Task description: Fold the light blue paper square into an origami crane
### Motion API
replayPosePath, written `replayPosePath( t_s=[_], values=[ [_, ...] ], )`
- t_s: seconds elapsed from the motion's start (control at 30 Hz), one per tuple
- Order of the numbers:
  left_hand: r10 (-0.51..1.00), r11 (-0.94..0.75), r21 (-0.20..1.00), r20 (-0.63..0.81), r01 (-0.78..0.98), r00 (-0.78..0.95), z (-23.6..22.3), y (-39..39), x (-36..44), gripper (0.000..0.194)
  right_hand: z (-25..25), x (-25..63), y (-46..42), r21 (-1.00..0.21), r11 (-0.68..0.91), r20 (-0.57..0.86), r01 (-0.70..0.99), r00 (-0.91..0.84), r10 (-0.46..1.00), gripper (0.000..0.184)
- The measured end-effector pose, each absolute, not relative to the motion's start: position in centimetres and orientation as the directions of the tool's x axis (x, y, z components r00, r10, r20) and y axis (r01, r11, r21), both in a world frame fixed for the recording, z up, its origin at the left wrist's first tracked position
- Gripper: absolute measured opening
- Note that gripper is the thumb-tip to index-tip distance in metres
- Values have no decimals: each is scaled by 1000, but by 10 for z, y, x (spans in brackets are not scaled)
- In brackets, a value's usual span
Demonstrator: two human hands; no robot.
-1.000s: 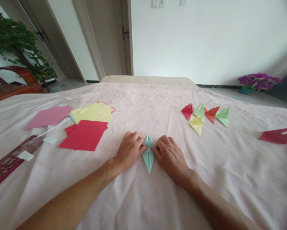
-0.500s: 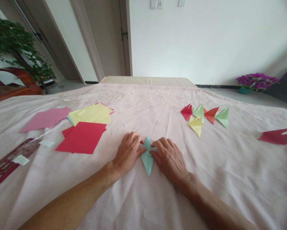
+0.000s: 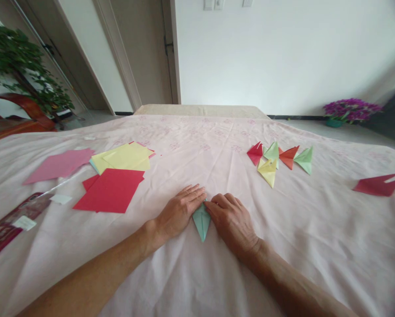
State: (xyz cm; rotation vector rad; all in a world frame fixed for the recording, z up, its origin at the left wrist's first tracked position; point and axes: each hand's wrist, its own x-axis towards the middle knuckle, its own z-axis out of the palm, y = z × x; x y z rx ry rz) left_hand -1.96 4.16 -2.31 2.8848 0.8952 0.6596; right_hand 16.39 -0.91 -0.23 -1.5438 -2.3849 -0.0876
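A folded light-blue origami paper [image 3: 202,222] lies on the cloth between my hands, its lower point facing me. My left hand [image 3: 181,209] lies flat, fingers stretched together across the upper part of the paper and hiding it. At the paper's right edge, the curled thumb and fingers of my right hand [image 3: 232,220] grip it near the top. What the right fingertips cover is hidden.
Red sheets [image 3: 110,191], yellow sheets [image 3: 126,158] and pink sheets [image 3: 60,165] lie left, near a dark red package [image 3: 12,226]. Several folded pieces, including a yellow one [image 3: 267,172], sit at right. A red folded piece [image 3: 378,185] rests farther right on the pale tablecloth [image 3: 197,281].
My left hand has flattened, its fingers now over the paper's upper point. That top part, in view before, is now covered. The right hand stays at the right edge.
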Motion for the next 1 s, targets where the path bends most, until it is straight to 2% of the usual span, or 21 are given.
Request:
replayPosePath(
  t_s=[0.3,0.6,0.7,0.77,0.87,1.0],
  values=[
    [576,-817,126,227,562,786,-12,42,-24,45,-2,164,-16,-41,434,218,900,-416,883,8],
    [529,-848,69,157,525,834,-4,54,-33,48,1,169,-29,-98,491,246,865,-457,855,13],
    [452,-891,98,107,443,886,6,68,-28,40,0,170,-33,-98,513,271,852,-473,838,15],
    [387,-913,168,81,371,918,12,77,-21,34,0,171,-35,-93,518,288,850,-475,832,17],
    [311,-937,187,55,296,949,21,87,-13,28,0,172,-39,-110,519,304,848,-469,829,19],
    [275,-937,229,17,264,961,31,97,-7,32,0,173,-43,-167,497,340,851,-424,839,22]
  ],
)
